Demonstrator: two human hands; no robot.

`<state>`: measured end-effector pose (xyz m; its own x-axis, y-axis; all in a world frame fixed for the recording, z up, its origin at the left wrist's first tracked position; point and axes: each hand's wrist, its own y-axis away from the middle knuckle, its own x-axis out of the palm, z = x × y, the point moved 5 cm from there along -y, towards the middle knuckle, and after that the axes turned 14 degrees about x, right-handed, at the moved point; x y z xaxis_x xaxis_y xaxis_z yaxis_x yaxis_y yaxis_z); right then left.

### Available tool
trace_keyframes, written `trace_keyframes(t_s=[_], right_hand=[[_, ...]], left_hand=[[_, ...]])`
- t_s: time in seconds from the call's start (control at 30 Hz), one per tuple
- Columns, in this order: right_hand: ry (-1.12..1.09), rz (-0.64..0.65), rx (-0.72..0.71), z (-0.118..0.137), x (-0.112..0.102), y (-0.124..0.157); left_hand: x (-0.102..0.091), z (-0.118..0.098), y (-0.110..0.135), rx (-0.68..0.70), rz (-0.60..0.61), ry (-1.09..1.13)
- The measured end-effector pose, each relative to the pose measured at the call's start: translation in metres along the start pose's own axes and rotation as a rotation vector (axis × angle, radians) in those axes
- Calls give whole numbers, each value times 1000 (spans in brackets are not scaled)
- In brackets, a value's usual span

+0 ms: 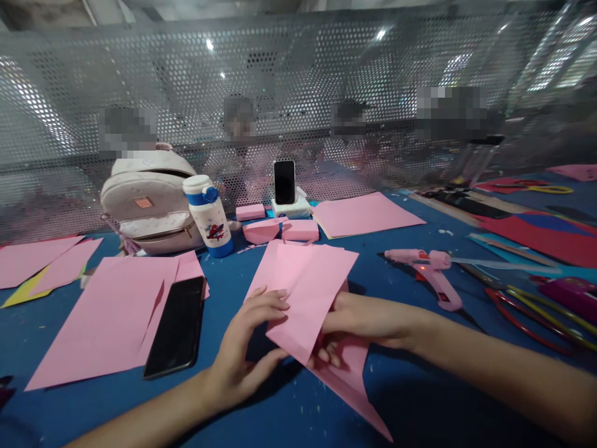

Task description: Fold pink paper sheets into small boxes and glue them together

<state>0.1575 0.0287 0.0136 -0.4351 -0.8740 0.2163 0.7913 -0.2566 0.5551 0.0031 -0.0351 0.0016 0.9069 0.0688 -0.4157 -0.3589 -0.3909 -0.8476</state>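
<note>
A folded pink paper sheet (305, 292) lies tilted up off the blue table (420, 398) in front of me. My left hand (245, 351) pinches its left edge, fingers on top and thumb beneath. My right hand (359, 323) grips the sheet's right side, its fingers partly tucked under a folded flap. A pointed pink flap (359, 392) of the same paper runs down toward me.
A black phone (177, 326) rests on pink sheets (107, 317) at left. Behind stand a bag (147, 202), a bottle (209, 214), a propped phone (284, 182) and small pink blocks (301, 230). At right lie a pink glue gun (431, 270), scissors (536, 311) and coloured paper. A perforated screen backs the table.
</note>
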Motion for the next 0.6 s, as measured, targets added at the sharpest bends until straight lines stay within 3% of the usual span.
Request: trace_keyframes(t_s=[0.6], right_hand=[[-16, -129, 23, -10, -10, -4]], left_hand=[[0, 6, 4, -85, -42, 59]])
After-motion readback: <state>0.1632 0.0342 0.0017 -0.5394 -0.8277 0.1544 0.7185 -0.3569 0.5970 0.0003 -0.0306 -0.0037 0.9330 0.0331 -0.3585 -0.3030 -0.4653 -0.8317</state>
